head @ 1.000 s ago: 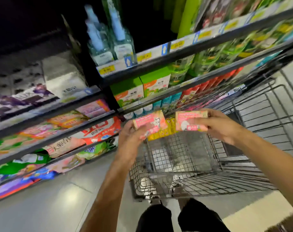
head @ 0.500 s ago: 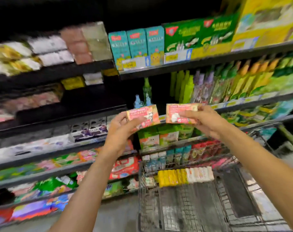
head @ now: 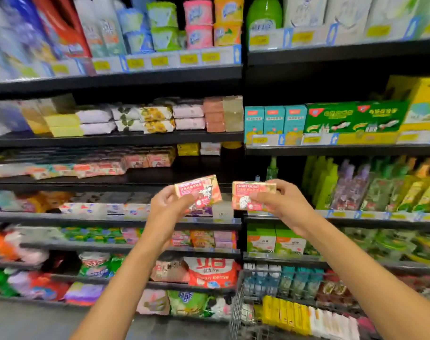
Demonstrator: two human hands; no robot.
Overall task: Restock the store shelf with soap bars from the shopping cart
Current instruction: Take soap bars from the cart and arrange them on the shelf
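Broadly, the restocking looks only partly done. The store shelf at about hand height carries a row of pink soap boxes toward its left and middle, with a dark empty stretch at its right end, just above and behind the raised hands (that gap seems the likely place for the next boxes). Down at the lower right, the shopping cart still holds a row of yellow bars and white bars, so a good deal appears left to shelve.

Two boxes are out of the cart and in the air, neither yet on the shelf. The left hand pinches the left soap box by its lower left corner, thumb on the printed face and fingers curled behind, the box tilted with its right end lower. The right hand grips the right soap box from its right side, thumb across the front and fingers wrapped over the top edge, the box held nearly level. The two boxes are close together but apart.
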